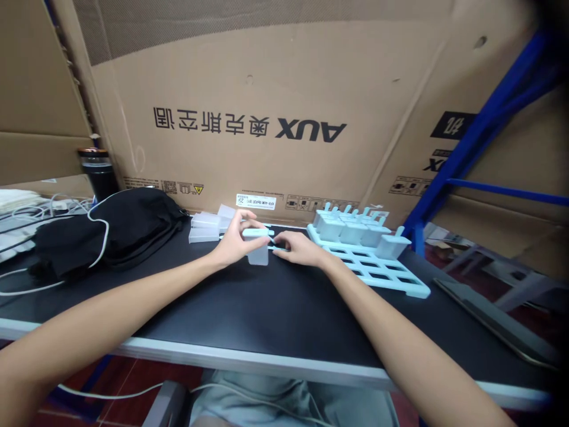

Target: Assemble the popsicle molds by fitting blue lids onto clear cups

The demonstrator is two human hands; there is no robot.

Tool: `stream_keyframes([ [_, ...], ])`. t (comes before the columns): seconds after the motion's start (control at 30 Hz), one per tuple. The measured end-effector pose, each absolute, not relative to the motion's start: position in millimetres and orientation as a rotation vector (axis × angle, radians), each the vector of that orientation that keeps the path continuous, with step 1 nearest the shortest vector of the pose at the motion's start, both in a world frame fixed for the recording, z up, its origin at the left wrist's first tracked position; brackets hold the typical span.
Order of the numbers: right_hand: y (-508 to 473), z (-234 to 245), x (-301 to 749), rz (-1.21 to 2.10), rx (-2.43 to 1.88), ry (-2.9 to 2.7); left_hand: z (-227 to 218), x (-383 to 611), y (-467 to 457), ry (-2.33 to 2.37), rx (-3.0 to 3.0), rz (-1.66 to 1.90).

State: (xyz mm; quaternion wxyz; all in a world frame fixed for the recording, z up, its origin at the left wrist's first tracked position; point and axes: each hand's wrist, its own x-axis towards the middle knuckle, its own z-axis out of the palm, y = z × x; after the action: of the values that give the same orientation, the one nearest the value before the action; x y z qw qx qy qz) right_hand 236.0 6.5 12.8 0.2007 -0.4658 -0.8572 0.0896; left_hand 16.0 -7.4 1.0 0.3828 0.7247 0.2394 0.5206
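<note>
Over the middle of the table, my left hand (242, 240) grips a popsicle mould by its light-blue rim; the mould's translucent cup (258, 255) hangs below the fingers. Right beside it, the fingers of my right hand (297, 248) are closed around a light-blue popsicle stick piece (278, 248), mostly hidden by the fingertips. Several loose translucent mould cups (205, 228) lie just left of my left hand. On the right stands a light-blue mould rack (377, 283), its back slots filled with several stick-topped moulds (351, 228) and its front slots open.
A black bag (120, 228) with a white cable lies at the left, a dark tumbler (98, 175) behind it. A flat dark device (493, 320) rests near the right edge. Large cardboard (249, 71) closes off the back; a blue metal frame (471, 142) rises at right.
</note>
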Motion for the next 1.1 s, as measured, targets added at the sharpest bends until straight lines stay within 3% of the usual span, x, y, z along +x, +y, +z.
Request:
stream_keyframes([
  [0.23, 3, 21, 238, 0.258, -1.368, -2.485, -14, 24, -7, 0.544, 1.919, 0.907],
  [0.47, -23, 56, 242, 0.552, -1.084, -1.846, -12, 20, -4, 0.844, 2.048, 0.889],
  [0.63, -34, 56, 223, 0.618, -0.985, -2.068, -13, 21, -4, 0.879, 2.120, 0.879],
  [0.93, -48, 50, 208, -0.116, -1.157, -2.260, -11, 24, -9, 0.942, 2.335, 0.850],
  [1.1, -66, 40, 178, -0.328, -1.384, -2.270, -8, 21, -11, 0.949, 2.185, 1.119],
])
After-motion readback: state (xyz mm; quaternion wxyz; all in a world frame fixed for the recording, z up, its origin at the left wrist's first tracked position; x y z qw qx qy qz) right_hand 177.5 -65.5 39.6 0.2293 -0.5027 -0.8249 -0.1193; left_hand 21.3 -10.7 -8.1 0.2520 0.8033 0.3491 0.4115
